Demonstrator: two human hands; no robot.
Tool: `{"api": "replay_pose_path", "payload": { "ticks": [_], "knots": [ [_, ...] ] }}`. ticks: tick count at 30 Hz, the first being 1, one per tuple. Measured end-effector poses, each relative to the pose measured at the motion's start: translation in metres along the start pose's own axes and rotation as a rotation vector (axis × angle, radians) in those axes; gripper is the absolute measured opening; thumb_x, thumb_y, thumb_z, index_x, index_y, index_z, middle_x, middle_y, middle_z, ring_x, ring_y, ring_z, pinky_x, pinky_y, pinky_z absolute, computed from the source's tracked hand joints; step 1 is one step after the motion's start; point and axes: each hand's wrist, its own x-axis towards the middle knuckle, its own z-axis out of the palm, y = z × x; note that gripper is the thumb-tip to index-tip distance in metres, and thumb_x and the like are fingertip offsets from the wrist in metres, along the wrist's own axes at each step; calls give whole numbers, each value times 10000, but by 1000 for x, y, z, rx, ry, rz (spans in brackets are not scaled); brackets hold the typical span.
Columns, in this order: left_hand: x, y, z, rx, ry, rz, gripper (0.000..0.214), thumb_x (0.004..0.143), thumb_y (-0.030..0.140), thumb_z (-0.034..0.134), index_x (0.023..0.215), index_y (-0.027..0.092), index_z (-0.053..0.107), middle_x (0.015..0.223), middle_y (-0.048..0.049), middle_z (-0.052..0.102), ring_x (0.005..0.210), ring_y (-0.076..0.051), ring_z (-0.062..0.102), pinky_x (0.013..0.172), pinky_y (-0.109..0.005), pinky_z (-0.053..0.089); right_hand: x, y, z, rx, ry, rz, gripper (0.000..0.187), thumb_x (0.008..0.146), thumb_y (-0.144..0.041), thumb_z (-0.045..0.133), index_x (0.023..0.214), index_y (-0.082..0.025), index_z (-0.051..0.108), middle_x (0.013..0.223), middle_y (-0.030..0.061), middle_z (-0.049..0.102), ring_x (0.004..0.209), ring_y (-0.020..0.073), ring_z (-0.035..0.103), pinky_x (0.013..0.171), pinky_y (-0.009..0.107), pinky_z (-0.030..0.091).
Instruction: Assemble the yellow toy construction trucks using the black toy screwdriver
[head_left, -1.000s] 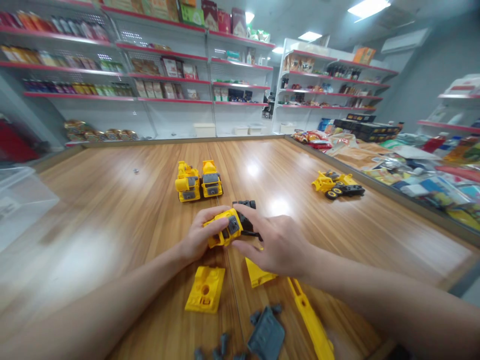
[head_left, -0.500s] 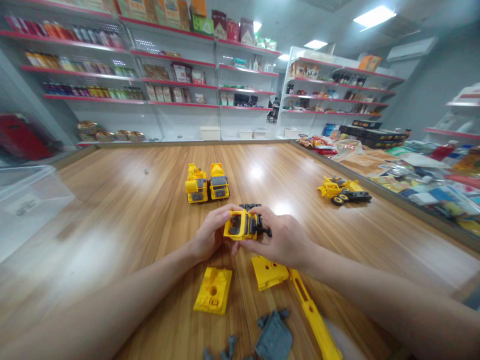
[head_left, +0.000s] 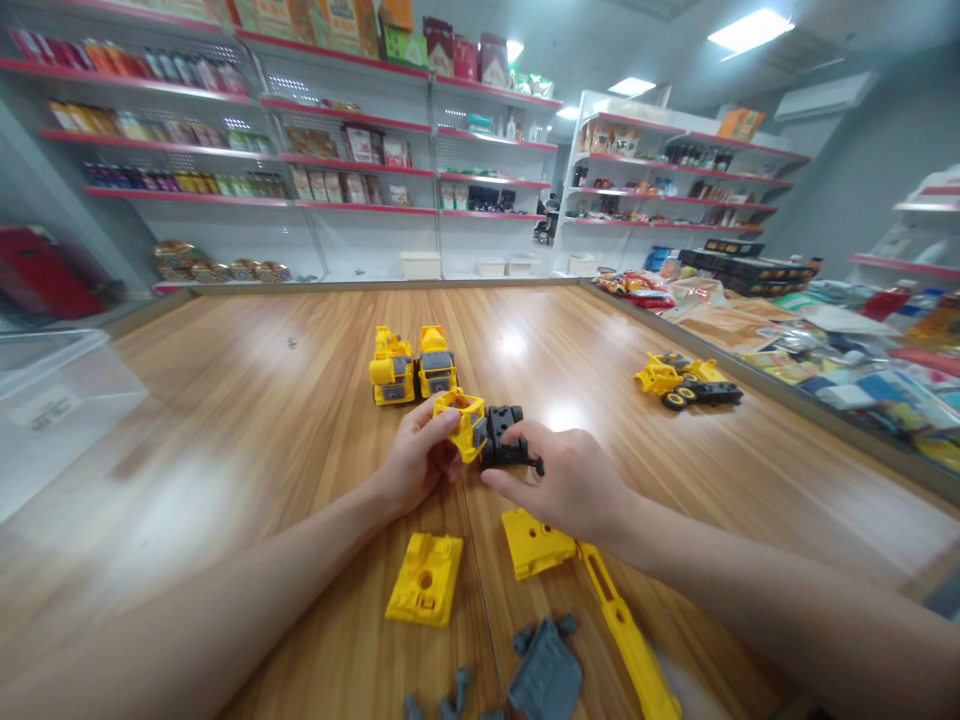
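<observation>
My left hand (head_left: 420,450) pinches a yellow toy truck cab (head_left: 466,425), its window openings tilted up. Just right of the cab is a black toy chassis (head_left: 504,432), with my right hand (head_left: 574,480) closed around its right end, index finger on top and thumb low in front. A small black tip pokes out by those fingers; what it belongs to I cannot tell. Closer to me lie a flat yellow body plate (head_left: 426,580), a yellow plate with holes (head_left: 536,545), a long yellow boom arm (head_left: 634,640) and a grey toy part (head_left: 547,670).
Two yellow toy trucks (head_left: 412,368) stand side by side beyond my hands. Another yellow and black toy vehicle (head_left: 690,382) sits to the right. At left is a clear plastic bin (head_left: 67,400). Small grey pieces (head_left: 454,697) lie at the near edge; packaged goods (head_left: 787,330) line the right.
The yellow cab has shifted left and tilted in my left hand, away from the black chassis, which now shows more fully. My right hand has let go of the cab.
</observation>
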Motion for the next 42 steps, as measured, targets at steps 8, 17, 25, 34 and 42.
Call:
{"api": "replay_pose_path", "payload": {
  "ticks": [8, 17, 25, 34, 42],
  "knots": [
    [-4, -8, -7, 40, -95, -43, 351, 800, 402, 646, 1028, 138, 609, 703, -15, 584, 494, -85, 496, 412, -179, 403, -12, -8, -14, 213, -536, -648, 198, 810, -401, 618, 870, -219, 669, 646, -12, 694, 602, 145, 654, 525, 237, 367],
    [-5, -9, -8, 51, -102, -52, 340, 796, 399, 649, 1028, 150, 631, 678, -12, 581, 568, -110, 546, 580, -236, 486, -18, -21, -18, 175, -776, -707, 100, 723, -305, 636, 758, -220, 674, 644, -17, 705, 597, 145, 646, 484, 223, 337],
    [-5, -9, -9, 55, -117, -67, 349, 799, 399, 644, 1040, 146, 634, 668, -15, 577, 589, -121, 554, 593, -247, 487, -17, -24, -18, 117, -804, -697, 138, 765, -321, 609, 778, -209, 690, 702, -8, 732, 648, 146, 660, 509, 237, 352],
    [-4, -10, -10, 64, -123, -64, 370, 789, 418, 647, 1035, 142, 636, 682, -23, 587, 551, -114, 526, 541, -233, 446, -19, -28, -18, 43, -799, -740, 159, 770, -313, 605, 689, -184, 651, 664, 4, 718, 574, 143, 621, 479, 250, 328],
    [-6, -7, -6, 74, -129, -54, 356, 794, 415, 642, 1025, 144, 631, 670, -16, 568, 573, -120, 528, 563, -236, 440, -14, -21, -15, 249, -493, -656, 117, 845, -264, 588, 918, -188, 641, 851, 6, 697, 688, 124, 626, 554, 224, 408]
  ]
}}
